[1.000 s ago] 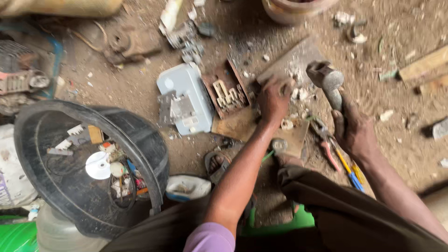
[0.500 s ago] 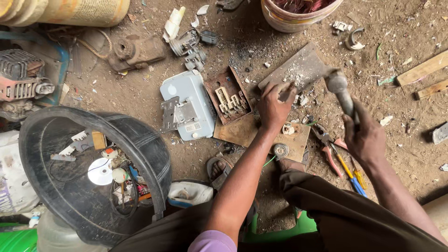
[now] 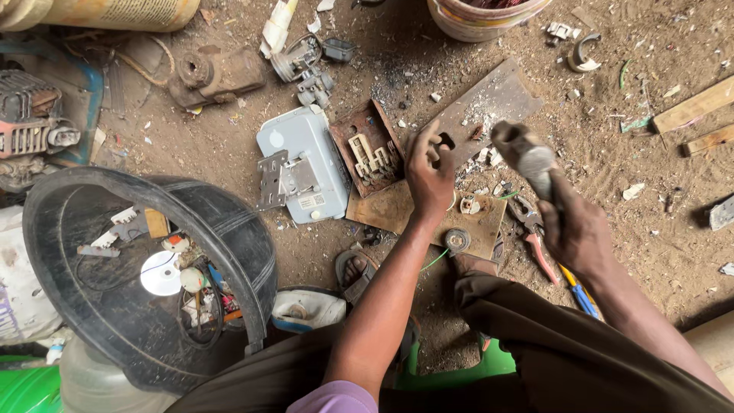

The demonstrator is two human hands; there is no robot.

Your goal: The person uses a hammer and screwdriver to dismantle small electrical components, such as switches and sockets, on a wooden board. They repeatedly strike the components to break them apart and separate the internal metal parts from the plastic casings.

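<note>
From the head view we look down on a dirt floor (image 3: 657, 229) strewn with scrap. Our left hand (image 3: 430, 170) lies at the centre of the picture, its grip pressed together on a small dark piece (image 3: 443, 141) that it holds down on a metal plate (image 3: 489, 103); the piece shows at the fingertips, at about 1 o'clock from the palm. What the piece is we cannot tell.

Our right hand (image 3: 575, 229) sits at 4 o'clock from the left hand, well apart from it. Its grip is wrapped tight around the handle of a hammer (image 3: 524, 153). The hammer's head stands up at 11 o'clock from the fist, blurred, just beside the piece and above the plate.

Under the left wrist lies a wooden board (image 3: 397, 208), and on it a small round part (image 3: 469, 204). A metal disc (image 3: 457, 240) rests at the board's near edge. Red-handled pliers (image 3: 535, 237) lie at 6 o'clock from the hammer, partly under the right hand.

At 9 o'clock from the left hand there is an open rusty box (image 3: 371, 149) with pale contacts inside, touching a grey switch case (image 3: 302, 164). Farther to 8 o'clock stands a black tub (image 3: 252, 260) holding wires and a white disc (image 3: 160, 273). A bucket (image 3: 482, 19) is at 12 o'clock, by the top edge.
</note>
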